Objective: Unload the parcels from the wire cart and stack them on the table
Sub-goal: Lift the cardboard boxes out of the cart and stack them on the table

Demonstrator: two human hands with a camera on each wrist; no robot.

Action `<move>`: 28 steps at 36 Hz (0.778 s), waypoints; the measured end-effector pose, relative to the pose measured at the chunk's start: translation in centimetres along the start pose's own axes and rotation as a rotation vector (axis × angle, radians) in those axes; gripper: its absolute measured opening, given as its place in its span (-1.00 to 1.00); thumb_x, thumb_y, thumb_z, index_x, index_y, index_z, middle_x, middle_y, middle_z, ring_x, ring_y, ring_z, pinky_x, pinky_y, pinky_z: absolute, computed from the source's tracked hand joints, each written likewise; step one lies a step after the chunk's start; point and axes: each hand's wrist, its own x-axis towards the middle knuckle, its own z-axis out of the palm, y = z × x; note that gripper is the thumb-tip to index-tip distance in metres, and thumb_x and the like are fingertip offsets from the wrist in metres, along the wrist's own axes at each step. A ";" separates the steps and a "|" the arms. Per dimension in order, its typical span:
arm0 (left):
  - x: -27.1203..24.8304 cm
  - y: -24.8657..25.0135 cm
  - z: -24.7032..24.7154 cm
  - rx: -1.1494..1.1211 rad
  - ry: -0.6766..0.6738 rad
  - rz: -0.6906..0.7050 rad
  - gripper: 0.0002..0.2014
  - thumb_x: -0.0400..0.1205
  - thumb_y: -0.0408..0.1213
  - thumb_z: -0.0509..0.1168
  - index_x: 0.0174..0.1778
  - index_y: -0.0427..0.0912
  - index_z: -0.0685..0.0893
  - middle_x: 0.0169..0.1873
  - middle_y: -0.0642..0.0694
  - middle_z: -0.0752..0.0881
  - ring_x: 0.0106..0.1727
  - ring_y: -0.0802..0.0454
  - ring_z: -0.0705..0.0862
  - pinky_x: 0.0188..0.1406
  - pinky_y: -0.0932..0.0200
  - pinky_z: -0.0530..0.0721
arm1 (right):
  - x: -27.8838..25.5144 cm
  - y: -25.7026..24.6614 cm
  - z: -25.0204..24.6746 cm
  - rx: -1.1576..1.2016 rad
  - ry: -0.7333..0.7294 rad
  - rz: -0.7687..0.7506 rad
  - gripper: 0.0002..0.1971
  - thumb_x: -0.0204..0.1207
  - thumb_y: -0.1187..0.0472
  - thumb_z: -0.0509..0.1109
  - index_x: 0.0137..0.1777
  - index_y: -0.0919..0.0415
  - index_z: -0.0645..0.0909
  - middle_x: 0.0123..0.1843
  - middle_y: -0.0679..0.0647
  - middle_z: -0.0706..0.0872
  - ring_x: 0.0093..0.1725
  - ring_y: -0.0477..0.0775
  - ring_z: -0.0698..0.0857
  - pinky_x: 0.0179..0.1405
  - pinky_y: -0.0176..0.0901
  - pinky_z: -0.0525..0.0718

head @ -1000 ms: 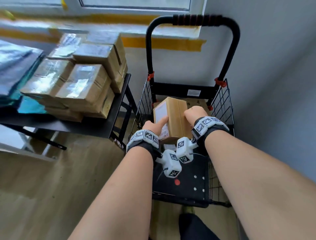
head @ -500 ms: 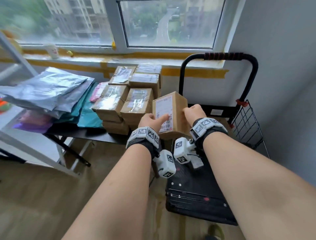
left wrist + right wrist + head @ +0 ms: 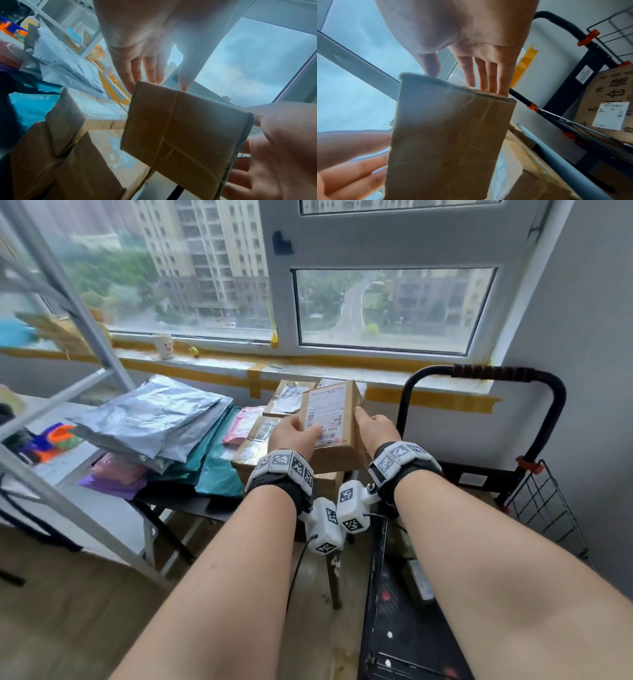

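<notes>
A small brown cardboard parcel [image 3: 334,422] with a white shipping label on top is in the air between both hands. My left hand [image 3: 298,434] grips its left side with the thumb across the label. My right hand [image 3: 364,424] grips the right side. The parcel hangs just above the stack of taped cardboard parcels [image 3: 260,440] at the right end of the black table [image 3: 178,503]. From the left wrist, the parcel's underside [image 3: 185,129] shows beside that stack [image 3: 77,135]. The black wire cart [image 3: 544,508] stands to the right, with a large printed box [image 3: 607,97] in it.
Silver, teal and pink mailer bags [image 3: 154,422] cover the table's left part. A grey metal rack frame [image 3: 78,313] stands at the left. The window sill [image 3: 219,361] behind holds a white cup [image 3: 163,345]. The cart handle [image 3: 493,371] rises close to my right hand.
Both hands have lifted the parcel out of the cart and carried it up and left, over the stack on the table. The head view has risen towards the window.
</notes>
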 end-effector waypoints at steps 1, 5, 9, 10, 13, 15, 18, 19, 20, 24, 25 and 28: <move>0.6 0.1 -0.1 -0.003 0.007 -0.004 -0.79 0.53 -0.09 0.37 -0.02 -0.12 0.69 -0.13 0.00 0.75 -0.14 0.05 0.69 -0.28 0.21 0.57 | 0.4 -0.4 0.4 0.015 -0.002 -0.004 -0.37 0.56 -0.33 0.10 0.39 0.14 0.50 0.29 0.11 0.66 0.22 0.22 0.66 0.34 0.14 0.58; 3.1 -0.3 -0.8 0.001 0.047 -0.005 -0.83 0.50 -0.23 0.30 -0.07 -0.22 0.66 -0.11 -0.17 0.75 -0.04 -0.13 0.71 -0.06 0.09 0.63 | 2.2 -1.7 2.5 0.068 -0.025 -0.007 -0.37 0.58 -0.30 0.12 0.45 0.14 0.43 0.33 0.13 0.63 0.24 0.22 0.65 0.34 0.14 0.58; 5.8 -1.0 -1.7 -0.020 0.049 -0.021 -0.73 0.57 -0.24 0.26 0.19 -0.05 0.62 0.12 -0.02 0.70 0.11 -0.05 0.67 0.18 0.06 0.63 | 4.1 -3.0 4.5 0.107 -0.026 0.036 -0.34 0.56 -0.29 0.18 0.49 0.18 0.30 0.33 0.15 0.61 0.24 0.25 0.65 0.33 0.19 0.59; 6.7 -1.1 -1.9 -0.020 0.048 -0.021 -0.69 0.60 -0.23 0.25 0.27 0.00 0.60 0.18 0.02 0.67 0.14 -0.03 0.66 0.21 0.06 0.62 | 4.6 -3.5 5.0 0.102 -0.034 0.037 -0.33 0.56 -0.29 0.17 0.50 0.18 0.29 0.34 0.14 0.60 0.26 0.25 0.64 0.35 0.18 0.56; 10.3 -1.4 -2.4 -0.076 0.033 -0.013 -0.65 0.66 -0.31 0.18 0.37 -0.04 0.55 0.24 -0.04 0.67 0.07 -0.02 0.66 0.10 0.14 0.63 | 6.7 -5.0 6.8 0.088 -0.056 0.024 -0.33 0.59 -0.29 0.11 0.53 0.16 0.32 0.40 0.09 0.56 0.35 0.25 0.58 0.41 0.09 0.48; 12.7 -1.4 -2.6 -0.068 0.016 0.009 -0.66 0.68 -0.36 0.14 0.37 -0.09 0.55 0.19 -0.08 0.68 -0.05 0.00 0.64 -0.16 0.22 0.59 | 8.5 -5.8 8.2 0.081 -0.072 0.022 -0.29 0.51 -0.38 0.10 0.47 0.12 0.43 0.38 0.07 0.62 0.29 0.22 0.63 0.39 0.13 0.51; 16.4 -1.7 -3.1 -0.034 -0.024 0.033 -0.65 0.70 -0.37 0.12 0.39 -0.09 0.53 0.22 -0.07 0.68 0.00 0.01 0.65 -0.16 0.24 0.53 | 10.9 -7.1 10.1 -0.006 -0.085 0.005 -0.26 0.54 -0.40 0.02 0.44 0.16 0.50 0.39 0.09 0.62 0.30 0.21 0.61 0.38 0.07 0.49; 17.5 -1.8 -3.2 -0.031 -0.042 0.037 -0.65 0.69 -0.37 0.14 0.40 -0.10 0.53 0.23 -0.07 0.68 0.04 0.01 0.65 -0.10 0.23 0.54 | 11.3 -7.7 10.6 -0.036 -0.084 -0.014 -0.30 0.61 -0.35 0.00 0.45 0.20 0.50 0.40 0.11 0.60 0.33 0.21 0.59 0.36 0.01 0.47; 18.6 -1.9 -3.3 -0.030 -0.061 0.042 -0.66 0.69 -0.36 0.15 0.40 -0.10 0.53 0.23 -0.06 0.68 0.05 0.02 0.66 -0.06 0.23 0.55 | 11.8 -8.3 11.2 -0.064 -0.077 -0.030 -0.34 0.66 -0.28 -0.02 0.45 0.22 0.50 0.41 0.15 0.58 0.35 0.21 0.57 0.34 -0.01 0.44; 23.0 -2.3 -3.6 -0.002 -0.104 0.073 -0.66 0.70 -0.33 0.17 0.41 -0.09 0.51 0.23 0.00 0.67 0.02 0.09 0.61 -0.05 0.25 0.51 | 14.5 -9.6 13.6 -0.098 -0.036 -0.034 -0.47 0.74 -0.11 -0.02 0.41 0.23 0.55 0.39 0.21 0.61 0.32 0.21 0.58 0.26 -0.10 0.48; 24.0 -2.3 -3.8 -0.005 -0.114 0.071 -0.64 0.69 -0.35 0.19 0.43 -0.08 0.50 0.25 0.00 0.66 0.06 0.09 0.62 -0.03 0.26 0.50 | 15.1 -9.8 14.1 -0.082 -0.021 -0.023 -0.50 0.74 -0.07 0.00 0.40 0.25 0.55 0.37 0.24 0.62 0.32 0.24 0.60 0.28 -0.09 0.51; 27.0 -2.6 -3.8 0.002 -0.137 0.054 -0.58 0.66 -0.37 0.21 0.46 -0.09 0.49 0.31 -0.03 0.64 0.20 0.00 0.66 0.02 0.24 0.55 | 16.6 -11.1 15.1 -0.086 0.000 -0.009 -0.56 0.74 0.02 0.02 0.42 0.25 0.52 0.37 0.21 0.61 0.33 0.25 0.59 0.26 -0.12 0.50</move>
